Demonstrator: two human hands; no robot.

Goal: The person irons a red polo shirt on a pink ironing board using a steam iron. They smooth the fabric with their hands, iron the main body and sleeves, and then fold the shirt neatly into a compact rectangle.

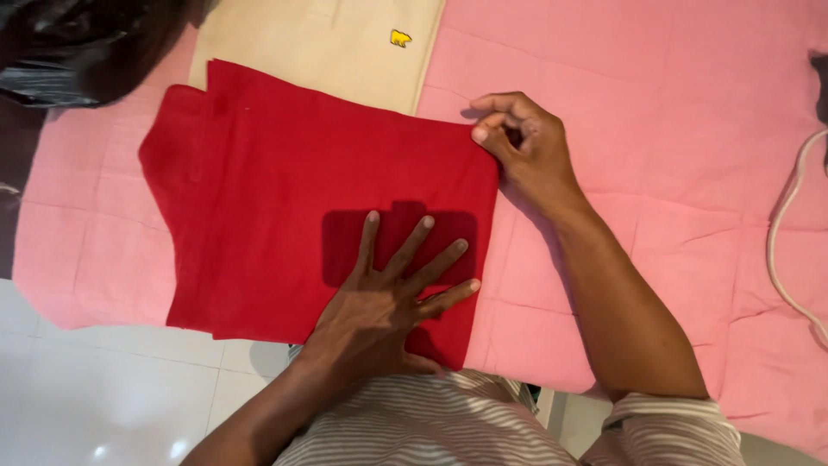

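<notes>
A crumpled black plastic bag (78, 43) lies far up and left of the left hand (388, 298), which presses flat, fingers spread, on a folded red cloth garment (302, 190) over the pink quilted surface (673, 173). A cream folded cloth (319, 39) sits beyond. The right hand (526, 147) pinches the garment's upper right corner; a white cord (789, 233) curves right of it.

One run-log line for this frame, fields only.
left hand: flat on red cloth | right hand: pinching cloth's top right corner | cream garment: under cloth | surface: pink quilt
</notes>
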